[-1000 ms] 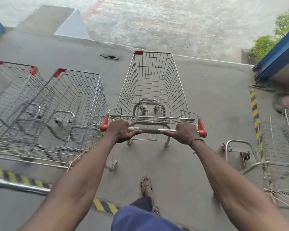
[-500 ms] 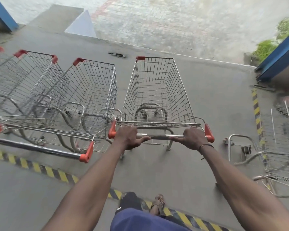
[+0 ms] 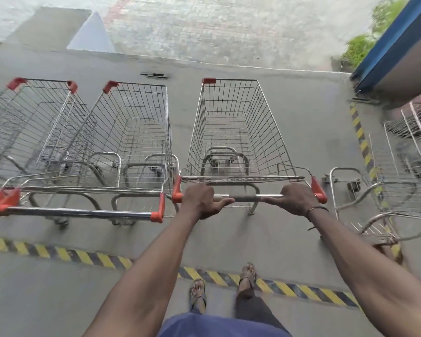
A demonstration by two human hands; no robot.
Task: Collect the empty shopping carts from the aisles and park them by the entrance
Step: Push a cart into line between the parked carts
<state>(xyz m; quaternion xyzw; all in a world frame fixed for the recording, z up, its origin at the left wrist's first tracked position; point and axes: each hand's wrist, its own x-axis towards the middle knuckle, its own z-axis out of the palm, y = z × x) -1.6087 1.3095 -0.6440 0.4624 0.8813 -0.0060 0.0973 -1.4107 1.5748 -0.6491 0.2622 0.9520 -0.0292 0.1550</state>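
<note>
Silver wire on the held cart point(image 3: 238, 132), orange-red caps at both ends of its grey handle bar point(image 3: 247, 197). Same silver mesh and orange-red corner pieces on the parked carts point(image 3: 129, 132) toward the floor's left edge. Yellow-and-black diagonal stripes on the floor tape point(image 3: 83, 257) along the near edge. Plain grey concrete floor point(image 3: 314, 122). Blue trim on the wall point(image 3: 394, 37) at the far right corner, green shrub point(image 3: 360, 47) beside it. Dark band point(image 3: 317, 209) on the wrist.

"Can we read any words or numbers here?"

"No, we can't. We see yellow and black stripes point(image 3: 88, 257) on the floor point(image 3: 289, 132), but no letters. The carts point(image 3: 136, 132) show no names that we can read."
</note>
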